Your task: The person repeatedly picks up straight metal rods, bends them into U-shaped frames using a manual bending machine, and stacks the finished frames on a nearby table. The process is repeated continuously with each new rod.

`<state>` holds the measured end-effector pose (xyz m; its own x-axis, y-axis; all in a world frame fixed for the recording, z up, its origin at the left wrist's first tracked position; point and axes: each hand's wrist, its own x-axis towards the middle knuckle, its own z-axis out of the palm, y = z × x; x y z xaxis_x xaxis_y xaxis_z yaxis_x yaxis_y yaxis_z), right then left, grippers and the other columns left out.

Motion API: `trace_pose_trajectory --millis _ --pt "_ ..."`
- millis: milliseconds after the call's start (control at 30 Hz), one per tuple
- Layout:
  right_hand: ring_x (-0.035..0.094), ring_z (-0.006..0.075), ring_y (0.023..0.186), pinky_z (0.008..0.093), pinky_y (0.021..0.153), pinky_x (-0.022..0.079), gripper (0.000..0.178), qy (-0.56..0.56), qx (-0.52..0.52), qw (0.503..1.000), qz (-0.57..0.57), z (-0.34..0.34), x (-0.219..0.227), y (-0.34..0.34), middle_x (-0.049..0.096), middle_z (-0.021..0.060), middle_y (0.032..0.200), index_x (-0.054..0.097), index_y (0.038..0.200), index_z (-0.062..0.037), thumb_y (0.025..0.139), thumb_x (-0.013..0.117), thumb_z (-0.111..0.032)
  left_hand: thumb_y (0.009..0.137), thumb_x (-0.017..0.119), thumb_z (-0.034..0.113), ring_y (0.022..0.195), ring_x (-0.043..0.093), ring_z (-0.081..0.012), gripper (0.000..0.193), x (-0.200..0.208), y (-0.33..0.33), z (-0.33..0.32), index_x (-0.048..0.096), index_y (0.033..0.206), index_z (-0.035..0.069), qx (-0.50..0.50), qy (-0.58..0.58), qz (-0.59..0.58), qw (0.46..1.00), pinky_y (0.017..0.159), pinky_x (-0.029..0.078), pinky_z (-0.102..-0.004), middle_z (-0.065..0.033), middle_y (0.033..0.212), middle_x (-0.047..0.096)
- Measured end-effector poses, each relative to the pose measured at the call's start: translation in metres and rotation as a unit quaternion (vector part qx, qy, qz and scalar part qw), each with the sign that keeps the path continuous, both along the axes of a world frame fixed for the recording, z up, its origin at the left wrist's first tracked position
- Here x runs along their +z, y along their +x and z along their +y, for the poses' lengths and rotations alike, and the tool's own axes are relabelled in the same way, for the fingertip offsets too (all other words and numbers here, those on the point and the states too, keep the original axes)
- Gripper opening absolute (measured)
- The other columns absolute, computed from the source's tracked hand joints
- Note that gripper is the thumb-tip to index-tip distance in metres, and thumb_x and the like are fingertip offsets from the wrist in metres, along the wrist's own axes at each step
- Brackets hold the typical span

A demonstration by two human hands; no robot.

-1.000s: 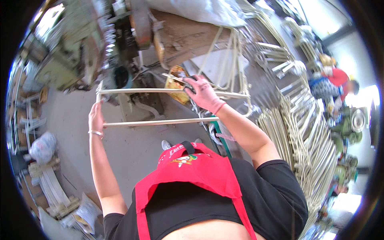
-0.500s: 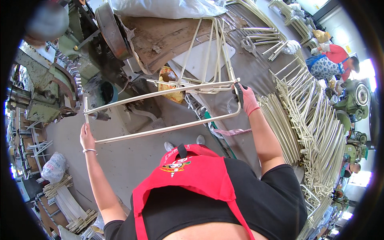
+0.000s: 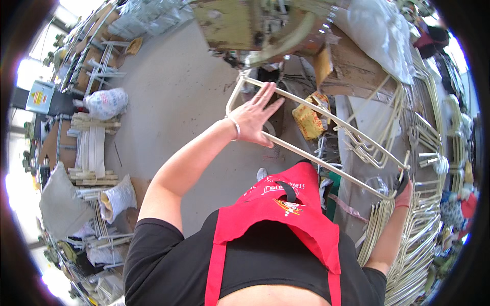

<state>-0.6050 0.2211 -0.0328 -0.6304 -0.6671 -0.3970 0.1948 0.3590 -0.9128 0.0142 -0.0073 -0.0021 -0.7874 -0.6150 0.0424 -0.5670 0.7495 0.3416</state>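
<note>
A cream-coloured bent metal tube frame [image 3: 326, 166] slants across the middle of the view, its left end higher and just under the machine. My bare left hand [image 3: 255, 117], with a bracelet at the wrist, lies across the left part of this frame. Its fingers are spread over the upper tube, and the thumb is by the lower tube. At the frame's right end my right hand [image 3: 403, 189], in a dark-and-pink glove, is closed round the short end tube. Part of the right hand's fingers is hidden by the frame.
A green machine [image 3: 229, 25] stands right above the frame's left end. Many similar tube frames [image 3: 418, 245] are stacked on the right. A yellow bag [image 3: 310, 120] lies beyond the frame, near cardboard and a plastic-wrapped bundle [image 3: 375, 35]. White sacks [image 3: 106, 103] and strips sit on the left.
My view has swung left. The frame now slants down to the right. My left hand has gone from gripping the end tube to lying spread over the frame; the right still holds its end.
</note>
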Motion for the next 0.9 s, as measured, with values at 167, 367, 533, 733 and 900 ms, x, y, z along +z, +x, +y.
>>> trace_pose_trajectory --millis 167,367,533,733,900 --pt "0.042 0.0062 0.048 0.0229 0.043 0.030 0.026 0.041 -0.045 0.998 0.015 -0.010 -0.003 0.008 0.050 -0.0050 0.067 0.069 0.095 -0.0122 0.093 0.063 -0.037 0.059 0.080 0.048 0.150 -0.001 -0.0392 0.123 0.001 0.009 -0.003 0.017 0.154 0.002 0.001 0.018 0.015 1.000 0.121 0.017 -0.0424 -0.0285 0.159 0.000" --pt "0.043 0.0055 0.048 0.0226 0.041 0.030 0.028 0.037 -0.053 0.998 -0.016 -0.002 -0.014 0.007 0.051 -0.0048 0.067 0.069 0.098 -0.0114 0.094 0.062 -0.038 0.056 0.082 0.041 0.150 0.001 -0.0374 0.124 -0.002 0.014 -0.008 0.016 0.154 0.003 -0.003 0.016 0.041 0.999 0.120 0.023 -0.0402 -0.0251 0.160 0.003" --pt "0.043 0.0051 0.047 0.0221 0.041 0.030 0.031 0.040 -0.058 0.998 -0.007 0.000 -0.012 0.007 0.050 -0.0051 0.068 0.070 0.101 -0.0107 0.094 0.062 -0.040 0.056 0.081 0.037 0.151 0.001 -0.0339 0.124 0.004 0.015 -0.009 0.014 0.155 0.004 0.002 0.051 0.036 0.998 0.114 0.036 -0.0394 -0.0225 0.161 0.003" --pt "0.042 0.0049 0.046 0.0219 0.040 0.029 0.028 0.033 -0.067 0.997 -0.005 0.001 -0.008 0.005 0.051 -0.0063 0.068 0.068 0.101 -0.0131 0.094 0.062 -0.040 0.057 0.081 0.037 0.150 0.001 -0.0348 0.122 0.009 0.012 -0.008 0.016 0.154 0.002 0.002 0.054 0.023 0.998 0.114 0.036 -0.0395 -0.0243 0.160 0.005" --pt "0.041 0.0053 0.047 0.0225 0.041 0.029 0.030 0.021 -0.087 0.996 -0.019 -0.001 -0.010 0.013 0.050 -0.0056 0.067 0.068 0.100 -0.0105 0.094 0.063 -0.039 0.054 0.085 0.033 0.150 0.002 -0.0350 0.128 0.010 0.009 -0.008 0.013 0.155 0.004 0.007 0.066 0.026 0.997 0.119 0.026 -0.0396 -0.0237 0.161 0.004"
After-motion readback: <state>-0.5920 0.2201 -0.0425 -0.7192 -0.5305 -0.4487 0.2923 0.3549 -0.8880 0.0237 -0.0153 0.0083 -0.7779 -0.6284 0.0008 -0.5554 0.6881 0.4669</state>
